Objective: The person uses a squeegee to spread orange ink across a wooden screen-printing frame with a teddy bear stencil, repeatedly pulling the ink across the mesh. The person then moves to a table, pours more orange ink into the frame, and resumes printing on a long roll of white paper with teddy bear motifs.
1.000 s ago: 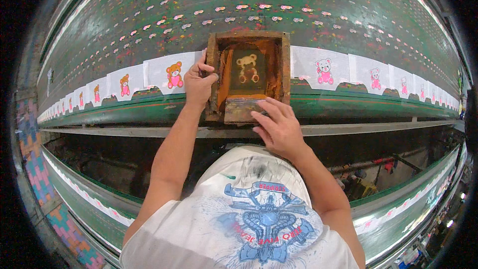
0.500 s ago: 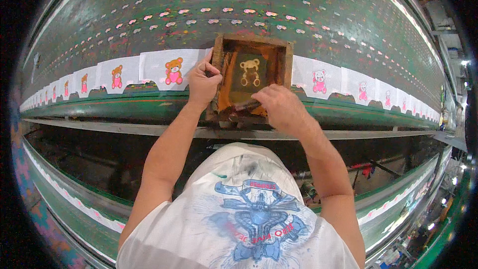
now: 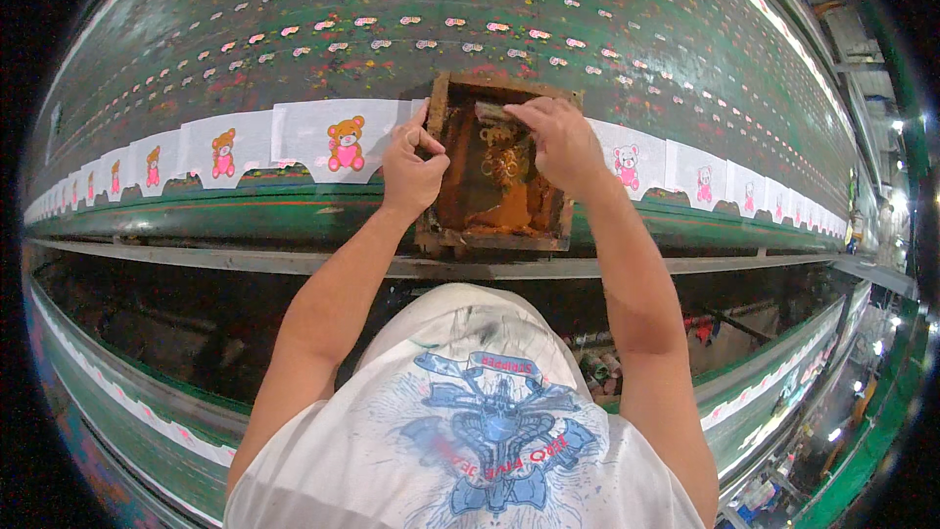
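Note:
A wooden screen-printing frame (image 3: 494, 242) lies over a row of white pieces on the green table, with orange ink (image 3: 519, 216) smeared on its mesh around a bear-shaped stencil. My left hand (image 3: 414, 165) is closed on the frame's left edge, fingertips at the wood. My right hand (image 3: 564, 142) is closed on a squeegee (image 3: 490, 112), which rests inside the frame near its far edge. Left of the frame, a white piece (image 3: 299, 137) carries a brown-and-pink bear print. To the right, a piece (image 3: 607, 142) shows a white-and-pink bear.
The long printing table (image 3: 294, 0) bears rows of small printed marks and more pieces along its near edge. A metal rail (image 3: 245, 260) runs below that edge. Lower down are parts of another green bed (image 3: 117, 392); lights and fittings line the right rim.
My right hand and the squeegee have moved from the frame's near edge up to its far edge. Orange ink now partly covers the stencil. My left hand still holds the frame.

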